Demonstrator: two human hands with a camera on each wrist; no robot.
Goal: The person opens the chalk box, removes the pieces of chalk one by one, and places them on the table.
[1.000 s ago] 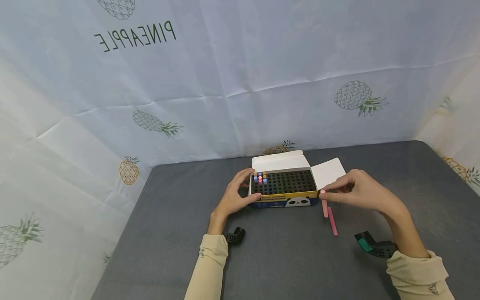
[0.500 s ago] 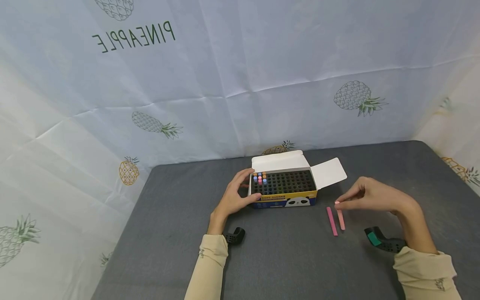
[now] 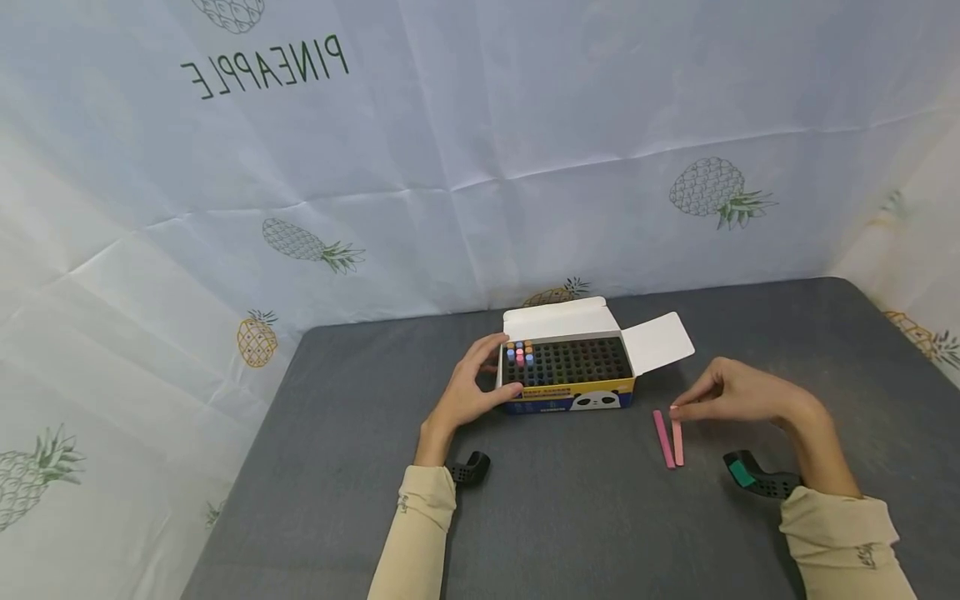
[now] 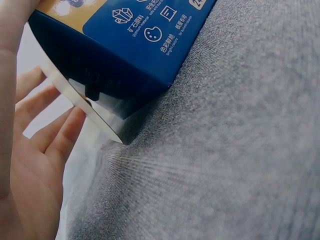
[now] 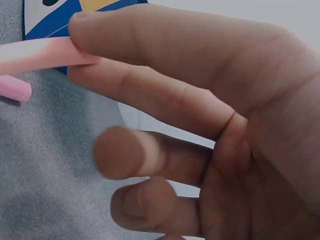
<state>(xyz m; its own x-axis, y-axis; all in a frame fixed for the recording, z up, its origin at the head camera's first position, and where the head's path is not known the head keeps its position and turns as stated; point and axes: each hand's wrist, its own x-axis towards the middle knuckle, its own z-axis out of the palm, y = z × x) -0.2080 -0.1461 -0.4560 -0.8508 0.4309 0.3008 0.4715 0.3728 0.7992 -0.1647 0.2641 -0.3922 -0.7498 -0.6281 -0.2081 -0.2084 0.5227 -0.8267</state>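
In the head view an open chalk box (image 3: 570, 397) with a panda on its front stands on the table. Its black holder bears several blue, orange and pink chalks (image 3: 520, 360) at the left end; the other holes visible are dark. My left hand (image 3: 467, 390) grips that end, thumb at the front edge and fingers behind; the left wrist view shows fingers along the white side flap (image 4: 75, 97). My right hand (image 3: 738, 392) pinches the top of a light pink chalk (image 5: 35, 55) between thumb and forefinger. Beside it on the table lies a darker pink chalk (image 3: 663, 439).
The box's white lid (image 3: 562, 318) stands raised at the back, and its right flap (image 3: 660, 343) sticks out sideways. Behind the grey table (image 3: 570, 517) hangs a pale cloth (image 3: 450, 150) with pineapple prints.
My right hand has moved right and a little toward me with the light pink chalk, away from the box corner to beside the darker chalk. The left hand keeps its place on the box.
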